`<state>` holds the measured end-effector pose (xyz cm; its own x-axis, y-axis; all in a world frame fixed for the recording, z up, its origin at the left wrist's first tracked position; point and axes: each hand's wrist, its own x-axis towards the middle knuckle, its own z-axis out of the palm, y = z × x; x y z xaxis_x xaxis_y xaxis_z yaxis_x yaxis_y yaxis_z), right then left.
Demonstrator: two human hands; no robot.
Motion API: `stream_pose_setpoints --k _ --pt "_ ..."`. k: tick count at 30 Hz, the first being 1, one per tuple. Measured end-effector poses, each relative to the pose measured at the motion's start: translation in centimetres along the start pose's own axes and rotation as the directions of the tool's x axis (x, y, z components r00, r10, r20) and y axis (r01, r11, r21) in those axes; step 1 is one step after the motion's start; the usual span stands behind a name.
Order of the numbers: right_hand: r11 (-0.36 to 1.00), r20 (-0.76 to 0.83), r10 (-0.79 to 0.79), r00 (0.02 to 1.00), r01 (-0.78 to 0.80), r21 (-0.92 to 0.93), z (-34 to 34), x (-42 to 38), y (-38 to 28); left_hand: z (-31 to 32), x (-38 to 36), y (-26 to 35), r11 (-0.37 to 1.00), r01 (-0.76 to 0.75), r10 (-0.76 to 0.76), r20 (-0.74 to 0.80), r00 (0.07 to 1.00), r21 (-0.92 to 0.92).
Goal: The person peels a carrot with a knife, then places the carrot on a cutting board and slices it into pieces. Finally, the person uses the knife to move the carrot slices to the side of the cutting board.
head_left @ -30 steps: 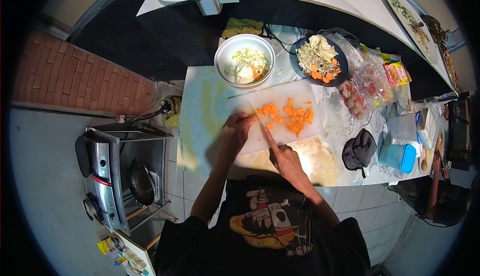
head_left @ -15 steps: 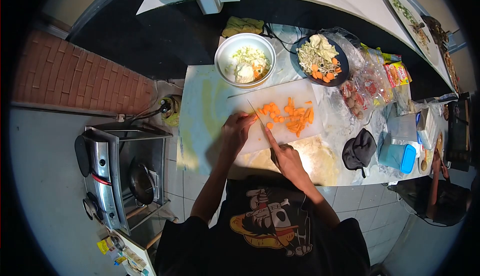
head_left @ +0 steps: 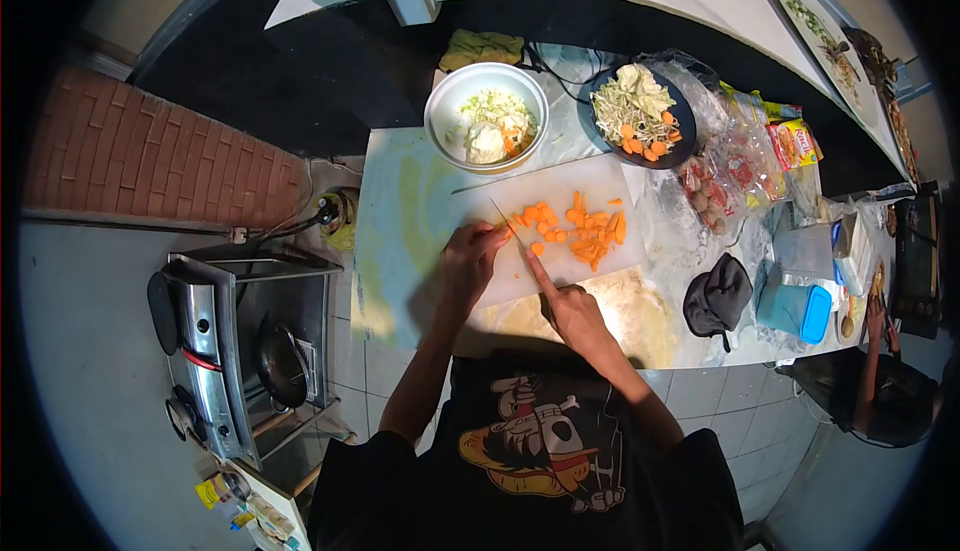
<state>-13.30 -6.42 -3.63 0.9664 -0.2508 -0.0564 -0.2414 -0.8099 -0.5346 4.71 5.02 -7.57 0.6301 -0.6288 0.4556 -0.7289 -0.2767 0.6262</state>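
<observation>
Left hand (head_left: 468, 257) pinching an orange carrot piece (head_left: 508, 232) on a white rectangular cutting board (head_left: 562, 267), right hand (head_left: 576, 313) clasping a thin-bladed knife (head_left: 503, 215), round white bowl (head_left: 448, 106) holding pale chopped vegetables (head_left: 497, 106), round black plate (head_left: 681, 111) bearing bean sprouts (head_left: 611, 111), carrot slices (head_left: 628, 132)

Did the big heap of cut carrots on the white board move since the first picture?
No. The cut carrots lie in the same spots against the white board; only the whole view slid slightly.
</observation>
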Motion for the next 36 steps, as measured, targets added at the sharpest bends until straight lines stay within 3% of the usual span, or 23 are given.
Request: stream_pose_setpoints --k 5,9,11,14,16,18,20,23,36 --pt "1.0 0.066 0.022 0.998 -0.022 -0.012 -0.3 0.3 0.2 0.2 -0.1 0.1 0.997 0.052 -0.052 0.002 0.999 -0.057" --pt "1.0 0.055 0.02 0.998 -0.019 -0.004 -0.9 0.7 -0.3 -0.2 -0.5 -0.1 0.998 0.035 -0.036 0.012 0.999 0.043" --pt "0.997 0.101 0.061 0.993 -0.065 0.034 -0.5 0.8 -0.1 0.1 0.1 -0.1 0.996 0.011 -0.01 -0.01 1.0 0.083" --pt "0.985 0.111 0.069 0.991 -0.085 0.15 -0.4 0.6 0.0 -0.7 -0.2 0.7 0.99 0.098 -0.101 0.024 0.995 0.103" --pt "0.973 0.116 0.086 0.99 -0.108 0.205 -0.4 0.5 0.1 -1.3 -0.1 1.3 0.976 0.173 -0.196 0.191 0.962 0.133" --pt "0.959 0.118 0.093 0.989 -0.12 0.256 -0.2 0.6 0.6 -1.4 0.1 1.9 0.98 0.138 -0.162 0.171 0.972 0.144" --pt "0.973 0.004 0.034 0.999 -0.034 0.23 0.7 0.3 1.0 -1.6 -0.2 1.9 0.981 0.102 -0.129 0.162 0.978 0.162" --pt "0.981 -0.029 0.058 0.998 -0.052 0.184 0.4 -0.2 0.1 -1.3 -0.4 1.3 0.985 0.081 -0.106 0.166 0.98 0.154" --pt "0.992 -0.043 0.033 0.998 -0.028 0.125 0.7 -0.9 -0.4 -0.4 -0.4 0.4 0.998 0.023 -0.023 -0.008 1.0 0.057"
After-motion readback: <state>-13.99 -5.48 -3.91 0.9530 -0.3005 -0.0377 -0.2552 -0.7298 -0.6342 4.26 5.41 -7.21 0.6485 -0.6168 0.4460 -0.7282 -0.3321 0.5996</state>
